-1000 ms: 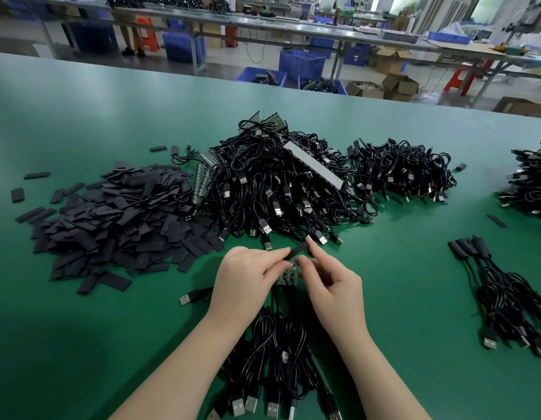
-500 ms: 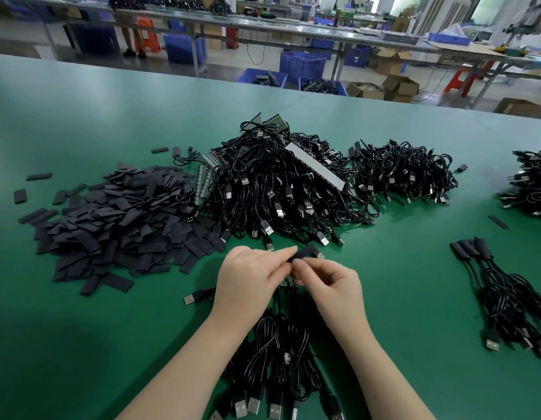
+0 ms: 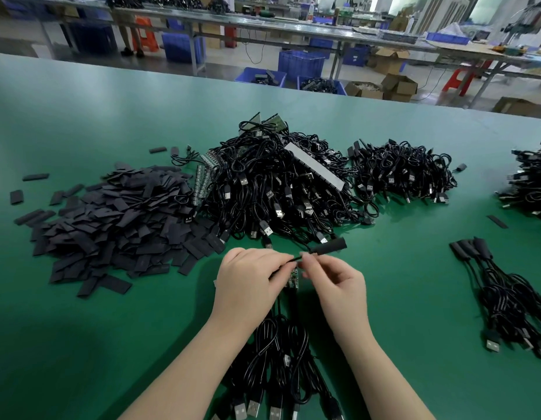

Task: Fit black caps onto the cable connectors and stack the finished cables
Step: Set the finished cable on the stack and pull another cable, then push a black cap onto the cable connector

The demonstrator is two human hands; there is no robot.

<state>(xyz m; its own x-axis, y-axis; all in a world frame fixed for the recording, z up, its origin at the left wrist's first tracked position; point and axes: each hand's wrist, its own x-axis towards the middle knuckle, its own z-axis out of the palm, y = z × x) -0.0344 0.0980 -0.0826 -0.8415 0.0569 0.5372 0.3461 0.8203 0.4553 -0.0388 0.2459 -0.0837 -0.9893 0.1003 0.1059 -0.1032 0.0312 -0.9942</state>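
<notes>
A black cap (image 3: 328, 246) sits over a cable end just above my hands, pointing right and slightly up. My right hand (image 3: 335, 286) pinches the cap's near end between thumb and forefinger. My left hand (image 3: 248, 283) pinches the thin black cable right beside it. A small green circuit board (image 3: 292, 277) shows between my hands. Under my wrists lie several looped black USB cables (image 3: 281, 359). A heap of flat black caps (image 3: 111, 225) lies at the left, and a big heap of uncapped cables (image 3: 272, 189) sits behind my hands.
A bundle of capped cables (image 3: 505, 295) lies at the right. Another cable heap (image 3: 402, 174) sits at the back right, and one more (image 3: 529, 183) at the right edge. Loose caps dot the green table (image 3: 81, 328). Blue bins and benches stand beyond the far edge.
The cap has slid further out to the right over the cable end and now stands clear of my fingers. Both hands stayed nearly in place.
</notes>
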